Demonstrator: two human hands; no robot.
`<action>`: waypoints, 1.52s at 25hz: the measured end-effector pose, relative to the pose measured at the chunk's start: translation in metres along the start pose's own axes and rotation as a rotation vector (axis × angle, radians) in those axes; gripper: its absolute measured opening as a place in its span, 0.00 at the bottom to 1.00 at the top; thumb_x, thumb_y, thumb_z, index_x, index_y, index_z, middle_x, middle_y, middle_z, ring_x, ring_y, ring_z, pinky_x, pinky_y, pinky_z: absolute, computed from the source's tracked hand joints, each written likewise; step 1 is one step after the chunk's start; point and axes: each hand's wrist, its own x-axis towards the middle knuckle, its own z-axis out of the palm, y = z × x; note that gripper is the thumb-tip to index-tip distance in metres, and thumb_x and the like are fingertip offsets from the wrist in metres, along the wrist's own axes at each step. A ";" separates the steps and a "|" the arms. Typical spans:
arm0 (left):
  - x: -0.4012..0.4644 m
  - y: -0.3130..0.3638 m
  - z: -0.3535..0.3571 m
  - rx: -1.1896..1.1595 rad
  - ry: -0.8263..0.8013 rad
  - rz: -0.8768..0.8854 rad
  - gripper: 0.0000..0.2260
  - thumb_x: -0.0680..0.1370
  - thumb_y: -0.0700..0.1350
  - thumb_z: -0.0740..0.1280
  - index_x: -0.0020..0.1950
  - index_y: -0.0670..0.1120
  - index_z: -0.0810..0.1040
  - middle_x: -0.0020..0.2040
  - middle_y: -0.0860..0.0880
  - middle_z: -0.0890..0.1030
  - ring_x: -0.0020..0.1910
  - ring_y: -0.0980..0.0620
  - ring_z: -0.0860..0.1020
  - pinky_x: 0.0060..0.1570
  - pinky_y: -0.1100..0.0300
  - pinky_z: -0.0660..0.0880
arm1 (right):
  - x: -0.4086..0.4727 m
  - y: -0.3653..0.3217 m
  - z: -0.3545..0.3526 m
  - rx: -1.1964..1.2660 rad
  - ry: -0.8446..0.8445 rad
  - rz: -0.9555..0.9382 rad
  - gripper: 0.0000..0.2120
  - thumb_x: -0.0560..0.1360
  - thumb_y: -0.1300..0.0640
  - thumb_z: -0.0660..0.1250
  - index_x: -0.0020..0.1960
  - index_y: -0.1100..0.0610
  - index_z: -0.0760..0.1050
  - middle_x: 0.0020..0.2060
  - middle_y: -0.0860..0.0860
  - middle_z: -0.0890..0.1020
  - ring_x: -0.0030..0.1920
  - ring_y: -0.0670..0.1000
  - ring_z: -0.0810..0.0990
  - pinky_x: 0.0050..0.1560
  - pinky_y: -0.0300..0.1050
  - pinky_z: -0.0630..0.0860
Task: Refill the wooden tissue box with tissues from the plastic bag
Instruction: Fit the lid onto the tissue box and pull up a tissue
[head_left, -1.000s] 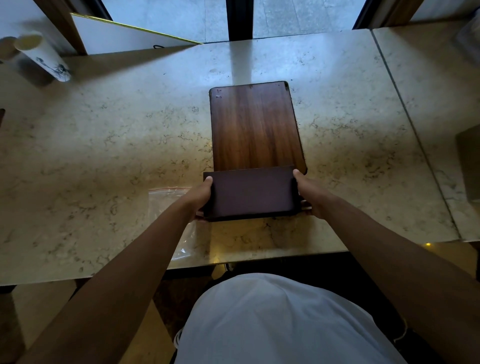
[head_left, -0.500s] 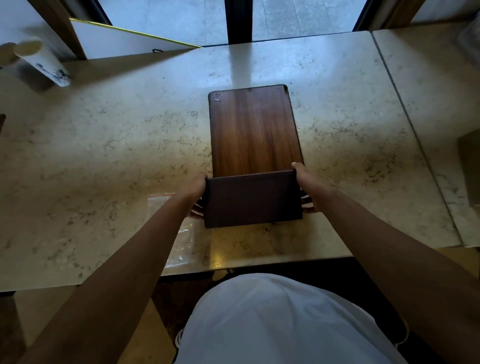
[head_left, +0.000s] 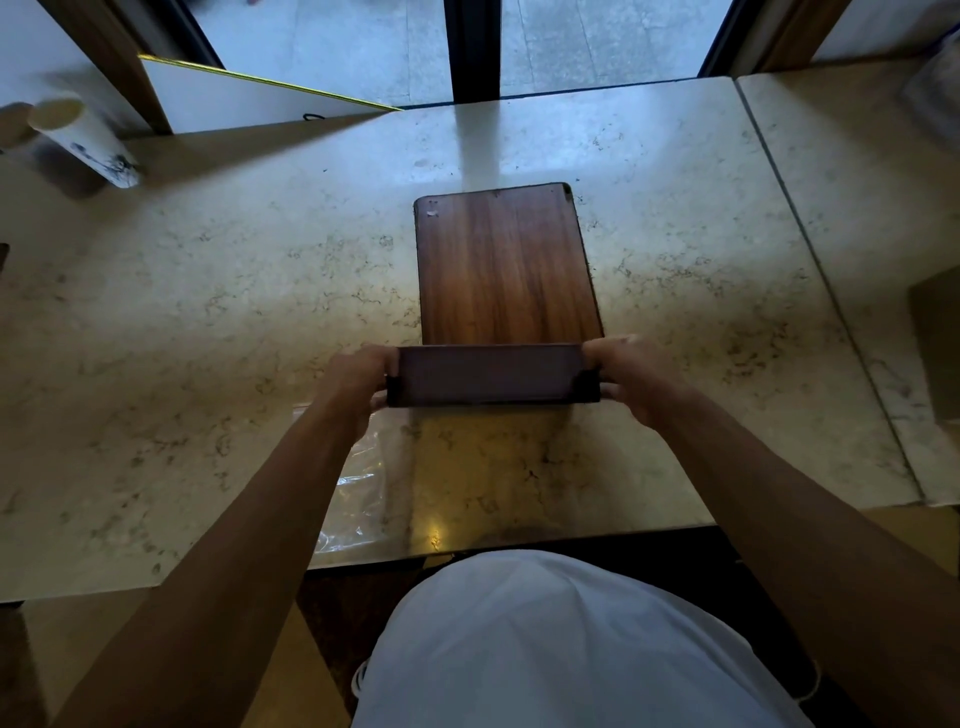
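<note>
Nearest, the person's white shirt (head_left: 545, 649) fills the bottom of the view, both bare forearms reaching out over the marble counter (head_left: 182, 338). Plastic bag (head_left: 358, 488) lies flat at the counter's near edge, just beside and partly under the left forearm; clear, crinkly, looks empty or close to it, can't tell for sure. Would be light, floppy and slippery, best pinched at an edge.

Next out, left hand (head_left: 358, 382) and right hand (head_left: 631, 376) are both closed on the short ends of the wooden tissue box (head_left: 506, 275), fingers wrapped round the near corners, thumbs on top. The dark near face (head_left: 491, 374) is what they grip. Box rests lengthwise on the counter, running away from the person, smooth wood-grain face up, no slot visible, so probably the underside; near end may be tipped up, can't say for certain. Tissues not visible.

Judgement: box is stiff, fairly weighty, polished so a bit slick; two-handed hold at the end corners suits it. The smooth panel likely slides or lifts off for loading.

Farther back, a paper cup (head_left: 83, 137) at far left, a white board (head_left: 234, 101) leaning by the window
</note>
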 end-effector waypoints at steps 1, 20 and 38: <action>-0.002 0.000 0.002 -0.036 0.008 0.018 0.16 0.63 0.30 0.60 0.47 0.39 0.76 0.49 0.44 0.78 0.50 0.46 0.77 0.42 0.52 0.80 | -0.001 0.001 0.002 0.035 0.002 -0.024 0.06 0.62 0.63 0.66 0.40 0.60 0.77 0.41 0.54 0.80 0.48 0.55 0.82 0.40 0.46 0.79; -0.008 -0.065 0.016 0.012 0.109 0.171 0.19 0.72 0.26 0.68 0.53 0.49 0.80 0.54 0.48 0.84 0.53 0.54 0.83 0.45 0.63 0.82 | -0.003 0.065 0.001 -0.068 0.260 -0.200 0.21 0.78 0.71 0.66 0.69 0.60 0.75 0.55 0.52 0.82 0.52 0.45 0.81 0.43 0.35 0.81; -0.021 -0.079 0.016 0.076 0.158 0.204 0.21 0.74 0.27 0.68 0.65 0.40 0.79 0.59 0.43 0.83 0.54 0.50 0.83 0.50 0.59 0.82 | -0.003 0.067 0.006 -0.131 0.260 -0.185 0.19 0.79 0.68 0.65 0.68 0.55 0.76 0.60 0.55 0.81 0.59 0.55 0.81 0.54 0.58 0.83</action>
